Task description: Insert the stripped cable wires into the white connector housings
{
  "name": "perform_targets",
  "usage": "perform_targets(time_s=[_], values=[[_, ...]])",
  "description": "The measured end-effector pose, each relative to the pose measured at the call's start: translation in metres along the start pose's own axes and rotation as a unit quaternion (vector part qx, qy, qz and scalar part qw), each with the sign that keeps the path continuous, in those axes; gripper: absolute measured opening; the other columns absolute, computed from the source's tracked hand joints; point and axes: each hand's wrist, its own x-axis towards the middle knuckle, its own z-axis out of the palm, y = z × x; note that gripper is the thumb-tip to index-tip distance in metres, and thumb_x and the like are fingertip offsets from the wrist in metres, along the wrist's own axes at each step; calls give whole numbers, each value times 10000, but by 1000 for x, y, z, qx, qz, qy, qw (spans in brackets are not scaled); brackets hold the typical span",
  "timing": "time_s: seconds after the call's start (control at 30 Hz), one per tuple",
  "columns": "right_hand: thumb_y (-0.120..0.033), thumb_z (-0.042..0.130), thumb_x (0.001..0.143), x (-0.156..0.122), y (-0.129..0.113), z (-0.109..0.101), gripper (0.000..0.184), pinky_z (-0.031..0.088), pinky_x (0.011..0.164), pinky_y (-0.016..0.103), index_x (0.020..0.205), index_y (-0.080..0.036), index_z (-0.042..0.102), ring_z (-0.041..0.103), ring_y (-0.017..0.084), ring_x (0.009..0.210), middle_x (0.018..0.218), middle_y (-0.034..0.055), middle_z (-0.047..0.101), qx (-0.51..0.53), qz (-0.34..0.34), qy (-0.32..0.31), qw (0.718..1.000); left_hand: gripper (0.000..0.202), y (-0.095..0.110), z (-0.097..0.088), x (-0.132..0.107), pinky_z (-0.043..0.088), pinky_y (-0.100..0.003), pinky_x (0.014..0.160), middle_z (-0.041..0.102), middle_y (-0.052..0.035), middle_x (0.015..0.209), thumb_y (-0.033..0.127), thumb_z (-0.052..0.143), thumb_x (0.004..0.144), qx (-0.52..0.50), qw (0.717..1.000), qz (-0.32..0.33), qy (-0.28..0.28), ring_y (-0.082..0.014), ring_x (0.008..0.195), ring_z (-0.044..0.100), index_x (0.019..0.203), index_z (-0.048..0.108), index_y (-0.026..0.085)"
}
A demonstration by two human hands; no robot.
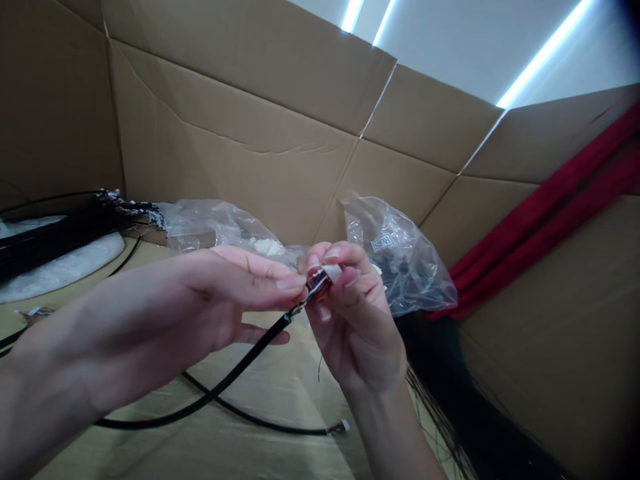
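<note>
My left hand [165,320] comes in from the left and pinches a black sheathed cable [235,370] near its end between thumb and fingers. My right hand [353,313] holds the same end from the other side. Thin coloured wires [317,287] fan out of the sheath between my fingertips, and a small white tag [333,272] sits against my right fingers. The rest of the cable curves down across the cardboard surface [215,447], ending in a small connector [344,427].
Two clear plastic bags [400,257] [215,223] holding small parts lie just behind my hands. A bundle of black cables [60,233] lies on white padding at the left. Cardboard walls [225,113] surround the surface, with red cloth [545,213] and dark thin strands [450,380] at the right.
</note>
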Motion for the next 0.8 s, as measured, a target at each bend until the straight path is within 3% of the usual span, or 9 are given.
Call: perform_targets(time_s=[0.17, 0.33, 0.43, 0.63, 0.8], values=[[-229, 828, 783, 1, 1, -1, 70, 510, 534, 69, 794, -266, 769, 583, 16, 555, 704, -55, 684, 46, 17, -12, 999, 253, 2, 3, 0, 594, -260, 896, 726, -65, 1123, 224, 548, 942, -23, 1000, -10, -12, -212, 1103, 665, 796, 748, 172], [-254, 832, 778, 0, 1, -1, 69, 509, 525, 73, 791, -279, 769, 576, 24, 556, 697, -55, 677, 32, 18, 5, 999, 330, 2, 6, 0, 571, -237, 936, 719, -43, 1167, 172, 453, 982, -33, 999, -11, -30, -177, 1152, 655, 1017, 780, 195], [-253, 826, 787, 0, 1, -1, 65, 510, 538, 63, 796, -273, 764, 579, 16, 561, 702, -62, 674, 36, 19, 4, 999, 328, 0, 4, 1, 572, -249, 949, 722, -43, 1164, 210, 455, 989, -16, 999, -18, -24, -191, 1170, 646, 1041, 778, 197], [-226, 808, 804, 1, 1, 1, 51, 511, 556, 52, 815, -250, 764, 579, 7, 563, 707, -67, 686, 51, 16, -10, 999, 179, -1, -6, 3, 587, -297, 936, 704, -51, 1085, 317, 634, 898, -32, 999, -30, -29, -262, 1191, 612, 868, 770, 203], [-196, 800, 806, -1, 0, 1, 43, 525, 569, 50, 818, -220, 767, 598, 10, 572, 725, -60, 707, 63, 11, -11, 998, 170, -1, -8, 2, 568, -376, 967, 686, -46, 1072, 300, 626, 891, -48, 997, -47, -33, -311, 1226, 575, 820, 738, 193]])
